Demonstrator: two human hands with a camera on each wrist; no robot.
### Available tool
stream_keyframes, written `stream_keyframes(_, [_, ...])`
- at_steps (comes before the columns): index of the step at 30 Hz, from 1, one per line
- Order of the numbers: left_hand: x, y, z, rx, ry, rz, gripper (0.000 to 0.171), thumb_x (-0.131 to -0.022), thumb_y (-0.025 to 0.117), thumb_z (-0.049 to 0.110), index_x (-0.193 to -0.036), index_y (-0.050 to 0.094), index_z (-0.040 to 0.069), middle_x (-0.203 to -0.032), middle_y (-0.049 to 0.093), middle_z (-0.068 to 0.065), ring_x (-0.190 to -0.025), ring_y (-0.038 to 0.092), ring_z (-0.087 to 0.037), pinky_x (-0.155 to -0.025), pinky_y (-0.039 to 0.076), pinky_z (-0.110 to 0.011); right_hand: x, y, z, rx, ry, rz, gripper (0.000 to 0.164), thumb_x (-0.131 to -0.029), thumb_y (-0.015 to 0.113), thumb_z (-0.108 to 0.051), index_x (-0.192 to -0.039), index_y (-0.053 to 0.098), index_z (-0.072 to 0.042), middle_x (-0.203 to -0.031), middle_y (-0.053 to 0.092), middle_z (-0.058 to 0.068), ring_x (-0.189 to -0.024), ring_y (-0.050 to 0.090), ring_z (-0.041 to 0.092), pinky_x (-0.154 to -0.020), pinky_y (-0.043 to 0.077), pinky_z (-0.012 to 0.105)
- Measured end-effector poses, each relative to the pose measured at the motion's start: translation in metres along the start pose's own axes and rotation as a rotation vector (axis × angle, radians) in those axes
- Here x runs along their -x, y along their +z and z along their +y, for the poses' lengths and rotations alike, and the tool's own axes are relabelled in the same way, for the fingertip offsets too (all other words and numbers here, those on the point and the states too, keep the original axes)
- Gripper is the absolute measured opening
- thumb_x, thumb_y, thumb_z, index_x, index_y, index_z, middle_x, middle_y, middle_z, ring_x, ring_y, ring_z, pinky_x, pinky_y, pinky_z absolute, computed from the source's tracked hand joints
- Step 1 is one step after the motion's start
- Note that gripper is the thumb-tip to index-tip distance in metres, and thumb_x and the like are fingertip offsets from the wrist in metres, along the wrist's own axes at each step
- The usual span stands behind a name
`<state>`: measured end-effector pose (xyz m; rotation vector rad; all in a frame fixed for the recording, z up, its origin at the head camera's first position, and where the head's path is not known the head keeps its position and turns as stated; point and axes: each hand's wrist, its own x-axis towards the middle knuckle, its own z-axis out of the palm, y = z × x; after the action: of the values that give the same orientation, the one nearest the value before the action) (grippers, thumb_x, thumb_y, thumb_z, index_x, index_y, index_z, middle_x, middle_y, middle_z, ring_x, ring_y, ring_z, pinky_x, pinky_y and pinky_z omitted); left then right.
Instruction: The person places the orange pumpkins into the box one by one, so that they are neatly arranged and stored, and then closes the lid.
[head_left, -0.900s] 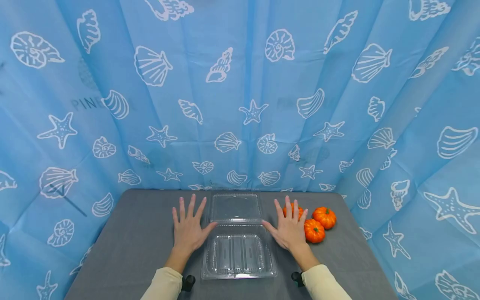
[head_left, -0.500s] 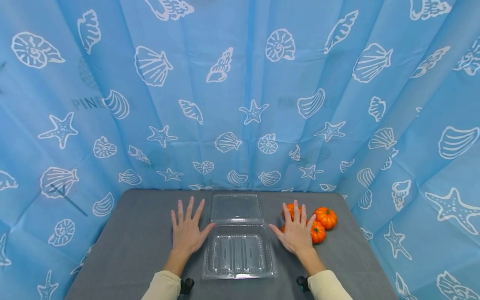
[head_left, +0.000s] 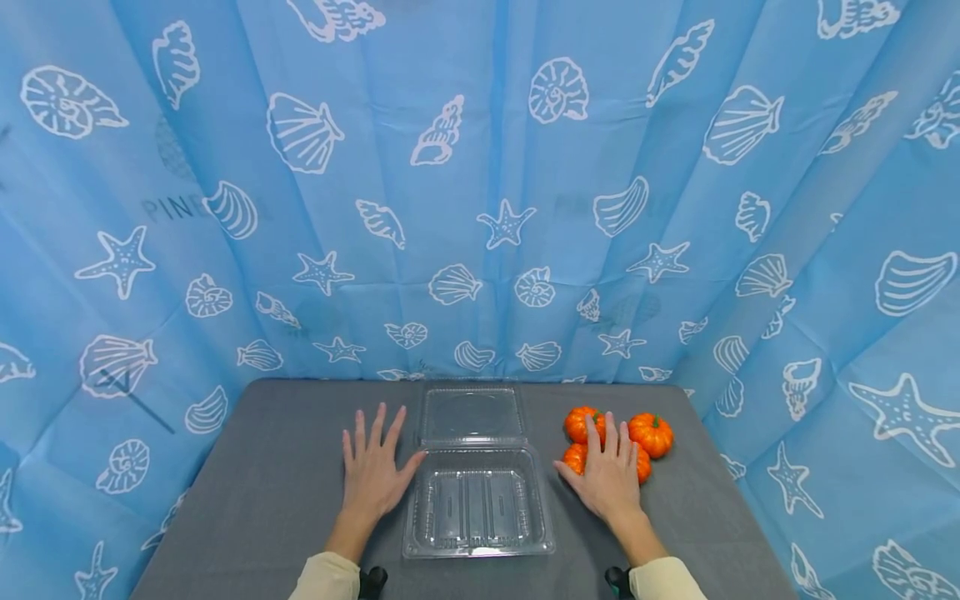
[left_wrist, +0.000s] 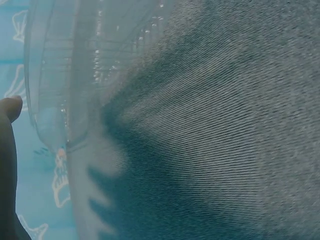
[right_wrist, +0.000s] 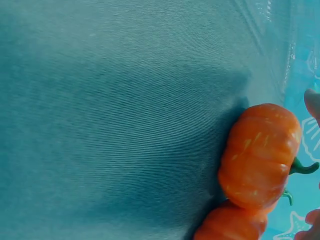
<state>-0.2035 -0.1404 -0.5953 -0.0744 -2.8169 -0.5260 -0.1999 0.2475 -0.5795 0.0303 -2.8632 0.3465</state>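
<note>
A clear plastic clamshell box (head_left: 480, 508) lies unfolded on the grey table, its lid (head_left: 471, 414) laid back behind the base. Several small orange pumpkins (head_left: 651, 435) with green stems are grouped right of the box. My right hand (head_left: 609, 482), fingers spread, is over the near pumpkins and partly hides them; the right wrist view has one pumpkin (right_wrist: 260, 157) close by, with fingertips at the right edge. Left of the box, my left hand (head_left: 372, 477) is spread and holds nothing; its thumb (left_wrist: 11, 107) shows near the box wall in the left wrist view.
Grey cloth covers the table (head_left: 277, 483). A blue curtain (head_left: 480, 208) with white shell and starfish prints hangs behind the table and along its sides. Dark wrist mounts (head_left: 372, 581) sit at both sleeves.
My right hand has moved right, away from the box and over the pumpkins. My left hand has drawn back slightly toward the near edge. Box and pumpkins stay put.
</note>
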Motion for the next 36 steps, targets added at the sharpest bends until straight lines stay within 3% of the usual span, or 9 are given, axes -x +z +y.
stream_keyframes(4, [0.003, 0.002, -0.001, 0.025, -0.007, -0.005, 0.085, -0.092, 0.059, 0.067, -0.162, 0.028, 0.030, -0.169, 0.026, -0.013, -0.158, 0.008, -0.045, -0.122, 0.011, -0.071, 0.004, 0.000, 0.002, 0.000, -0.037, 0.102, 0.096, -0.080, 0.082, -0.052, -0.151, 0.042, -0.002, -0.156, 0.035, 0.033, -0.137, 0.037, 0.055, -0.111, 0.038, 0.067])
stream_keyframes(7, [0.006, 0.002, -0.002, 0.038, -0.011, -0.017, 0.083, -0.094, 0.059, 0.065, -0.163, 0.028, 0.029, -0.169, 0.028, -0.013, -0.158, 0.011, -0.045, -0.123, 0.012, -0.070, 0.006, 0.001, 0.003, -0.002, -0.034, 0.129, 0.092, -0.079, 0.084, -0.050, -0.148, 0.046, -0.001, -0.152, 0.041, 0.032, -0.127, 0.044, 0.053, -0.105, 0.044, 0.063])
stream_keyframes(17, [0.014, 0.005, -0.007, 0.128, 0.003, -0.005, 0.075, -0.097, 0.061, 0.056, -0.160, 0.036, 0.024, -0.160, 0.045, -0.013, -0.152, 0.033, -0.042, -0.119, 0.030, -0.067, 0.016, 0.004, 0.003, -0.107, 0.022, 0.107, 0.071, -0.086, 0.081, -0.039, -0.136, 0.054, 0.004, -0.136, 0.052, 0.030, -0.115, 0.047, 0.048, -0.098, 0.046, 0.057])
stream_keyframes(24, [0.022, 0.006, -0.008, 0.262, -0.028, -0.054, 0.066, -0.098, 0.063, 0.051, -0.156, 0.043, 0.029, -0.155, 0.053, -0.010, -0.149, 0.040, -0.039, -0.115, 0.035, -0.067, 0.020, 0.009, 0.007, -0.198, 0.057, 0.104, 0.061, -0.090, 0.078, -0.032, -0.133, 0.055, 0.005, -0.126, 0.057, 0.026, -0.111, 0.049, 0.044, -0.097, 0.047, 0.056])
stream_keyframes(31, [0.024, 0.008, -0.007, 0.352, -0.102, -0.122, 0.059, -0.098, 0.062, 0.052, -0.152, 0.048, 0.034, -0.155, 0.052, -0.014, -0.146, 0.045, -0.039, -0.115, 0.037, -0.064, 0.022, 0.013, 0.010, -0.239, 0.016, 0.150, 0.054, -0.090, 0.079, -0.025, -0.129, 0.058, 0.007, -0.119, 0.060, 0.026, -0.107, 0.049, 0.043, -0.094, 0.043, 0.054])
stream_keyframes(36, [0.025, 0.011, -0.007, 0.436, -0.121, -0.162, 0.051, -0.100, 0.061, 0.049, -0.148, 0.054, 0.035, -0.151, 0.057, -0.005, -0.142, 0.050, -0.033, -0.117, 0.038, -0.058, 0.023, 0.016, 0.012, -0.241, 0.021, 0.160, 0.056, -0.087, 0.081, -0.026, -0.128, 0.060, 0.006, -0.118, 0.060, 0.026, -0.103, 0.049, 0.042, -0.093, 0.043, 0.052])
